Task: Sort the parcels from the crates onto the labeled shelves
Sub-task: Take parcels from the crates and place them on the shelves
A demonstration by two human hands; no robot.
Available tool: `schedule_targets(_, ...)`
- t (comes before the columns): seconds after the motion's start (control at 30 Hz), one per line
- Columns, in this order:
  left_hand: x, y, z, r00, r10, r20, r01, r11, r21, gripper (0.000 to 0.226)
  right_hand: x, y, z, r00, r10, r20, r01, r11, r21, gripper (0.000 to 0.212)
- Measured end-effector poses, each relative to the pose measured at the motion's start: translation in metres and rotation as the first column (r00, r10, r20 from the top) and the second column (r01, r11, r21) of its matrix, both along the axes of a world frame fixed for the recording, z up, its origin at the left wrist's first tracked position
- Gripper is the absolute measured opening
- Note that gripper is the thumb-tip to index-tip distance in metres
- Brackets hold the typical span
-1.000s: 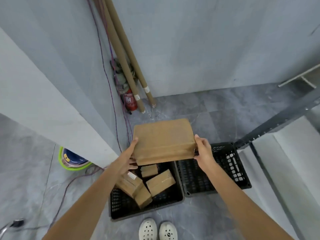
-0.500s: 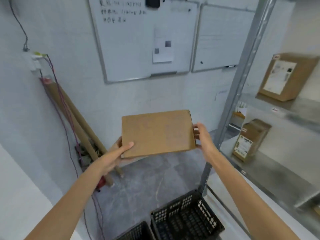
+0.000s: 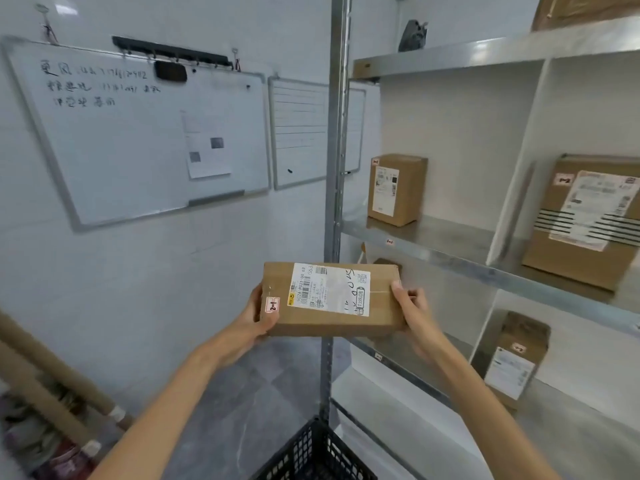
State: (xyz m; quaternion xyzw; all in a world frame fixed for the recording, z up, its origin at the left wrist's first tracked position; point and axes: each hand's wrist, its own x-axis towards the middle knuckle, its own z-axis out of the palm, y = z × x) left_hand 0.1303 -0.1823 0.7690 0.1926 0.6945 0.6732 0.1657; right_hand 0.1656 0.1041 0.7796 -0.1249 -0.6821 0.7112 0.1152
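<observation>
Grey metal shelving (image 3: 450, 237) stands at right, holding brown boxes. Left hand (image 3: 254, 315) and right hand (image 3: 410, 308) clasp opposite ends of a brown, white-labelled cardboard parcel (image 3: 330, 299), held before the shelves.

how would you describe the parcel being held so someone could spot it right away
Start at the metal shelf rack on the right and find its upright post; the parcel is in front of it, held at each end by the left hand and right hand. Unlike the boxes standing upright on the shelves, it lies flat in the air, with a white shipping label and a small red-edged sticker.
</observation>
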Motion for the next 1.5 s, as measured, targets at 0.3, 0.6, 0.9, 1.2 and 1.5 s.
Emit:
schedule_targets(0.3,-0.014,0.084,-0.008,0.999,-0.044,-0.018,0.044,0.999,0.01,0.088,0.029,0.061,0.001,0.985,-0.12,-0.123,0.124,0.992,0.031,0.043)
schedule_targets(0.6,-0.019,0.151,0.016,0.963,0.172,-0.209,-0.148,0.981,0.126,0.09,0.049,0.095,-0.007,0.959,-0.206,-0.196,0.183,0.975,-0.127,0.05)
schedule_targets(0.9,-0.004,0.189,0.037,0.945,0.248,-0.211,-0.189,0.945,0.265,0.074,0.068,0.105,-0.016,0.927,-0.246,-0.284,0.182,0.955,-0.234,0.061)
schedule_targets(1.2,-0.005,0.21,0.048,0.985,0.085,-0.15,-0.045,0.966,0.254,0.083,0.084,0.095,-0.029,0.945,-0.226,-0.238,0.186,0.966,-0.18,0.08)
schedule_targets(1.5,0.001,0.222,0.027,0.991,-0.127,0.032,0.12,0.976,0.18,0.035,0.099,0.079,-0.035,0.982,-0.126,-0.139,0.155,0.963,0.221,0.066)
